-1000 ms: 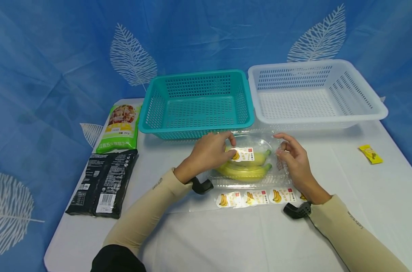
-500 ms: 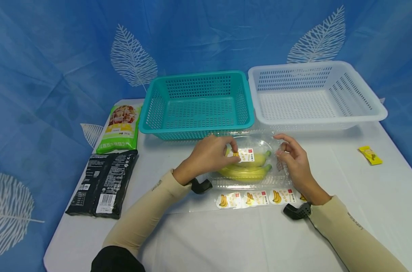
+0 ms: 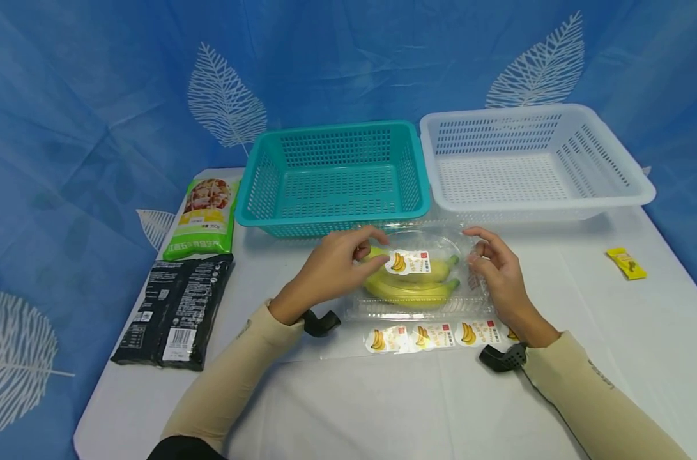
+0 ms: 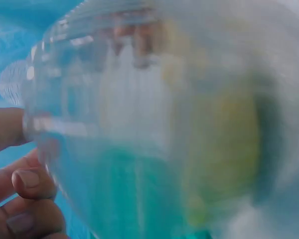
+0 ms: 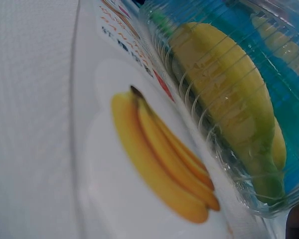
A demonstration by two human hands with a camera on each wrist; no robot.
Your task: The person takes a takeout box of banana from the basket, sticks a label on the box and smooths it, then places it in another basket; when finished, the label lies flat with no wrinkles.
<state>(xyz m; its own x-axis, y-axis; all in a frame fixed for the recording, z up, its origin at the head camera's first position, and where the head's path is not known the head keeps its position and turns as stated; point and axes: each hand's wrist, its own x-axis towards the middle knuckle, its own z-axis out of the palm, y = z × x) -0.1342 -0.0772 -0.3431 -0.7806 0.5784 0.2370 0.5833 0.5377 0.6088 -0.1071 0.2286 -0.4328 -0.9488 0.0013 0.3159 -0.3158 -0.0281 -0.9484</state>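
Left hand (image 3: 344, 263): while it's over the box (image 3: 420, 310), finger and thumb spread.
Right hand (image 3: 505, 276): bent at box edge; can't tell if pinching.

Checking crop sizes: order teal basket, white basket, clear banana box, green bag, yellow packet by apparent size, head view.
1. White basket and teal basket: too close to rank
2. Clear banana box
3. Green bag
4. Yellow packet

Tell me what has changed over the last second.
The left hand has moved left, uncovering the left end of the label. Unchanged: the right hand at the right edge of the box, the bananas, the sticker strip.
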